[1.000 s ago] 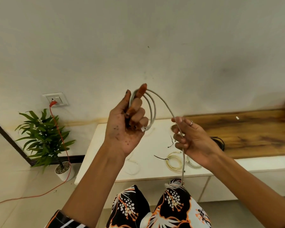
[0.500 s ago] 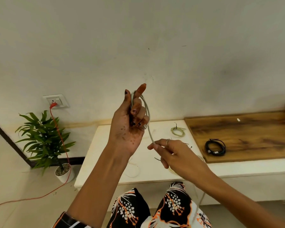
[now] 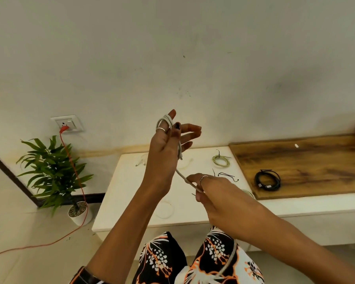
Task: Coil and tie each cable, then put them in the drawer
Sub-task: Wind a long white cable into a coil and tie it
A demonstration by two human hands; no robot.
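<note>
Above the near edge of the white counter (image 3: 131, 193), the left hand (image 3: 164, 148) is raised with its back to the camera and a pale grey cable (image 3: 164, 120) looped several times over its upright index finger. Its other fingers spread loosely to the right, while the thumb lies against the loops. From those loops the cable drops past the palm and runs taut, slanting down and right, into the right hand (image 3: 217, 195), which pinches it between thumb and curled fingers. Below that grip the free length hangs across the patterned lap toward the bottom of the view.

On the counter behind the hands lie a coiled, tied greenish cable (image 3: 220, 160) and a few loose black ties (image 3: 226, 175). Another thin pale cable (image 3: 165, 210) lies in a loose ring near the counter's front edge. Right of these, a dark wooden board (image 3: 305, 158) carries a coiled black cable (image 3: 267, 179) near its front left corner. Left of the counter is bare floor with a potted plant (image 3: 53, 173) and an orange cord (image 3: 74, 173) running from a wall socket (image 3: 67, 123).
</note>
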